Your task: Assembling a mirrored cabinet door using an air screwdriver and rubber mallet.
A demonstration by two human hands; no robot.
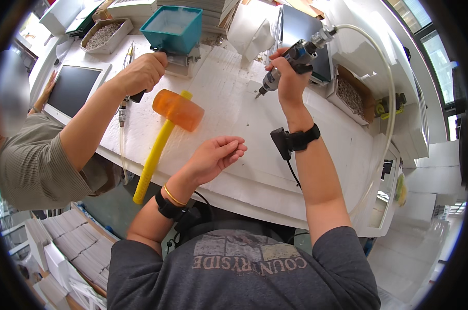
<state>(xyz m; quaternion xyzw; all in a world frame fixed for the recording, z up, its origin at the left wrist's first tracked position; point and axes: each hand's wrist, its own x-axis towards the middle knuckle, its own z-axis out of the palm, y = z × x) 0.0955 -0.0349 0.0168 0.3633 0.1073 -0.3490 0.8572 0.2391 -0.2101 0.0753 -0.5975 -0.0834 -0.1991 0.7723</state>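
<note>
My right hand point(293, 82) is wrapped round an air screwdriver point(271, 81), a grey and black tool with a clear hose point(388, 77) at its upper end. Its bit tilts down to the left, over the white worktop point(234, 103). Nearer to me, my left hand point(216, 159) hovers above the worktop's front part, thumb and fingers curled together. Whatever lies between those fingers, if anything, is hidden. To its upper left rests a mallet with an orange head point(178, 110) and a yellow handle point(155, 160), which reaches past the table edge.
A co-worker's hand point(143, 74) grips a black handle at the left, by a teal bin point(173, 28). A framed dark panel point(73, 85) lies there too. Boxes of small screws stand at the back left point(105, 36) and right point(349, 98). Stacked white strips point(68, 237) stand lower left.
</note>
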